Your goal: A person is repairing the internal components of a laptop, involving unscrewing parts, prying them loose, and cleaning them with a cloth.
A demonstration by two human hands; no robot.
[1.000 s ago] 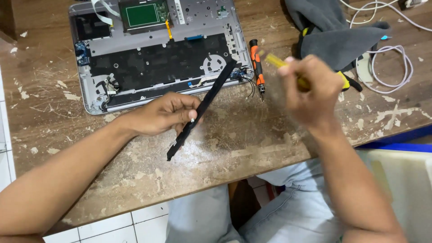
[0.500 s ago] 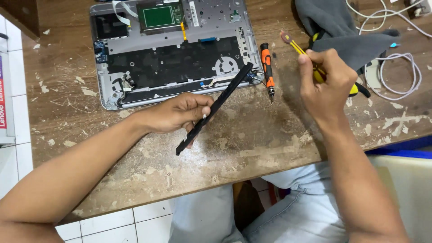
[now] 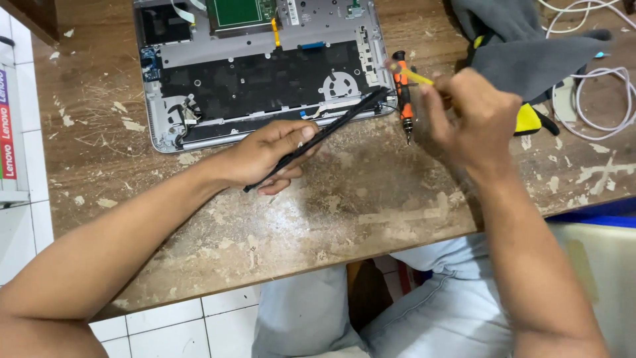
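Observation:
An opened silver laptop base lies on the worn wooden table, its black inner plate, fan and green board showing. My left hand grips a long thin black strip that runs diagonally up to the laptop's lower right corner. My right hand is closed on a yellow-handled tool, its tip pointing left toward that corner. An orange and black screwdriver lies on the table just right of the laptop, beneath the yellow tool.
A grey cloth and a yellow-black tool lie at the back right, with white cables beyond. A white box stands at the left edge. My knees in light trousers are under the table's front edge.
The view has shifted, so the laptop sits further right in frame. My right hand has lowered the yellow tool toward the laptop's corner. My left hand keeps holding the black strip.

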